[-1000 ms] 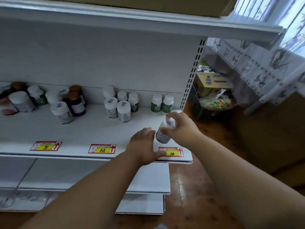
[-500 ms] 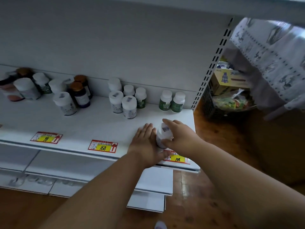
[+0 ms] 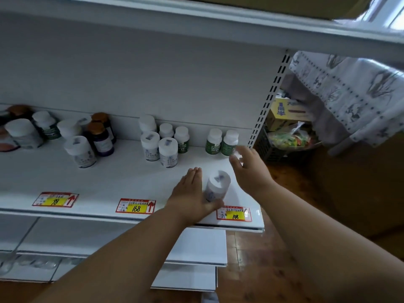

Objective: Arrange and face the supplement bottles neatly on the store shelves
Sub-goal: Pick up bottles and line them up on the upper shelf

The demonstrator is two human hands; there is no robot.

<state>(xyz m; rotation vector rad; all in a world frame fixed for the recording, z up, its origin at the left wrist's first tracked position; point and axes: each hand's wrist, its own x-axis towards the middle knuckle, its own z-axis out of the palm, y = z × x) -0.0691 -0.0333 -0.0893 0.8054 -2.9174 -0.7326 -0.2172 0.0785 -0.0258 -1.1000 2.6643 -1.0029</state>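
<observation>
- Standing near the front edge of the white metal store shelf (image 3: 105, 182), just behind the red-and-yellow price tag marked 108 (image 3: 234, 213), a white plastic supplement bottle with a white cap (image 3: 216, 185) is the piece in hand
- The left hand (image 3: 192, 196) lies flat against the bottle's left side, fingers straight and together, thumb hooked round the base at the front; it steadies rather than clasps
- The right hand (image 3: 251, 169) hovers just to the right of the bottle and apart from it, fingers spread wide and blurred, holding nothing
- Behind it, two green-labelled white-capped bottles (image 3: 220, 142) stand side by side against the back panel at the shelf's right end; a cluster of white bottles with pale labels (image 3: 160, 143) sits further left, above the tag marked 168 (image 3: 136, 207)
- My reading: the step is setting this one bottle into its spot over the 108 tag; whether its label faces outward I cannot tell, since mostly the cap shows
- The next move likely calls for a light twist to bring the label forward and square it with the shelf edge, then fetching its neighbours forward into a row
- Sitting so close to the edge, a careless nudge could tip it off
</observation>
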